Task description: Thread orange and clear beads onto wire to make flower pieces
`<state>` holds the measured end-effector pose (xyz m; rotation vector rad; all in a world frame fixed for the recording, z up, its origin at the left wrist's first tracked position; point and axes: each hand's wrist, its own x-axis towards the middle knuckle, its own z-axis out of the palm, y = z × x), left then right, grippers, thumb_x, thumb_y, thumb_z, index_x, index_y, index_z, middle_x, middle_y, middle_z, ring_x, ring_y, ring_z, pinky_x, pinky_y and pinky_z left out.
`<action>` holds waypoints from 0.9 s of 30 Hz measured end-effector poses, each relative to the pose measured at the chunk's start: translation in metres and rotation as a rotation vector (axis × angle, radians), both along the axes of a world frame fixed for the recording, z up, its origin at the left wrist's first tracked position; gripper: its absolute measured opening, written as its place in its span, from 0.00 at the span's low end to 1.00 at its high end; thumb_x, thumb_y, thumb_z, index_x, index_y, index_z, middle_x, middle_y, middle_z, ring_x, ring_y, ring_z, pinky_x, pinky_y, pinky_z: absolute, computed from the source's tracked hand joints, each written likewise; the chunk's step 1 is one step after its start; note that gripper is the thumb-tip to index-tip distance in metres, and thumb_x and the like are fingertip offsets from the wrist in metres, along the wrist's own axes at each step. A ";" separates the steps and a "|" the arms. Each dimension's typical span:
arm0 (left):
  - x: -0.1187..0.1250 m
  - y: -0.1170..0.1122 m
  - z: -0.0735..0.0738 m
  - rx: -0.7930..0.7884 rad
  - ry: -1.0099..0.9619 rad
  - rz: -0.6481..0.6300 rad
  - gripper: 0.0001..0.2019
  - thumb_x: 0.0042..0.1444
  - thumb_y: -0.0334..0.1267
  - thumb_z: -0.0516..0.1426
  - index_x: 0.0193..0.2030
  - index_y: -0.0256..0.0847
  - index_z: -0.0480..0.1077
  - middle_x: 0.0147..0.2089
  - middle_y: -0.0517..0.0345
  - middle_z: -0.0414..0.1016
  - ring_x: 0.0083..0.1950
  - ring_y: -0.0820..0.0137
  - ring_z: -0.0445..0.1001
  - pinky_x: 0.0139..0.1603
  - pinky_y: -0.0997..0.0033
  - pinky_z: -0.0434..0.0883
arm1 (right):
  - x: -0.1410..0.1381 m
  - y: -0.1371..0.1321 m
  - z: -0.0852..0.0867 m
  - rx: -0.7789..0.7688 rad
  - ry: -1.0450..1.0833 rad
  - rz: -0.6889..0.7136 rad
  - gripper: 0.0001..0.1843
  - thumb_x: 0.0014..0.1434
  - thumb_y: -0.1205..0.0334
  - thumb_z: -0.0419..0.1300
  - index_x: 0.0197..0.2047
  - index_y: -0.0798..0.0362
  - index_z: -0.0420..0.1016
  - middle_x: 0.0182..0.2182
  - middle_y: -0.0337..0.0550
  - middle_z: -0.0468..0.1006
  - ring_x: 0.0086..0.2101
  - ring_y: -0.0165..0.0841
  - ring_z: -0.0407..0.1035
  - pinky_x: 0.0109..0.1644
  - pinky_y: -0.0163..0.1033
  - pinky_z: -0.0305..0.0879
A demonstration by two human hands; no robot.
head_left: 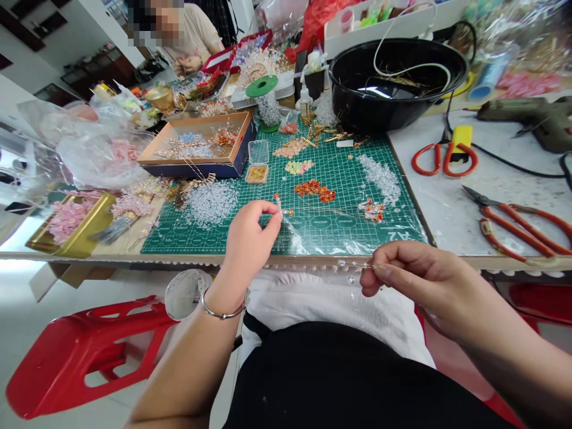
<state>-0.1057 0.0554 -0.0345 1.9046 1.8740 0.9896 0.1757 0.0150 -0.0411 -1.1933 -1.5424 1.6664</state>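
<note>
My left hand [250, 235], with a bracelet on its wrist, pinches a small beaded wire piece [286, 211] between thumb and forefinger over the green cutting mat [192, 239]. An orange bead and a gold-coloured bead show near those fingertips. At the table's front edge my right hand [415, 277] has its fingers closed on a thin wire with clear beads [342, 263]. Whether one wire joins both hands is too fine to tell. Orange-red beads [315, 190] and a mixed clear and orange cluster [372, 210] lie beyond. Clear beads [210, 204] are heaped left of my left hand.
Pliers [513, 220], red-handled scissors [444, 159] and a glue gun [531, 116] lie right. A black basin [397, 113], a green spool [261, 86] and a cardboard box [241, 143] stand behind. Another person [201, 36] sits across. A red stool [58, 357] stands left.
</note>
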 end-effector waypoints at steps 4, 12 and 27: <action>-0.002 0.007 0.008 -0.043 -0.492 0.019 0.05 0.57 0.38 0.64 0.37 0.41 0.73 0.37 0.58 0.77 0.39 0.70 0.75 0.40 0.70 0.70 | 0.003 -0.005 0.001 0.015 -0.033 0.038 0.15 0.68 0.48 0.58 0.35 0.48 0.73 0.29 0.38 0.80 0.33 0.33 0.73 0.41 0.38 0.66; 0.022 -0.003 0.037 -0.113 -1.077 -0.060 0.08 0.49 0.33 0.67 0.33 0.41 0.71 0.32 0.61 0.72 0.26 0.80 0.62 0.21 0.80 0.53 | 0.014 -0.021 0.008 0.039 -0.067 0.022 0.09 0.65 0.57 0.58 0.33 0.48 0.71 0.21 0.35 0.75 0.28 0.34 0.73 0.34 0.37 0.69; 0.087 -0.073 0.034 -0.713 -0.929 -0.404 0.02 0.58 0.34 0.63 0.37 0.38 0.76 0.34 0.59 0.75 0.33 0.75 0.67 0.36 0.72 0.64 | -0.004 -0.044 0.041 0.512 -0.485 -0.134 0.10 0.58 0.62 0.57 0.25 0.47 0.70 0.17 0.34 0.72 0.18 0.30 0.65 0.20 0.35 0.58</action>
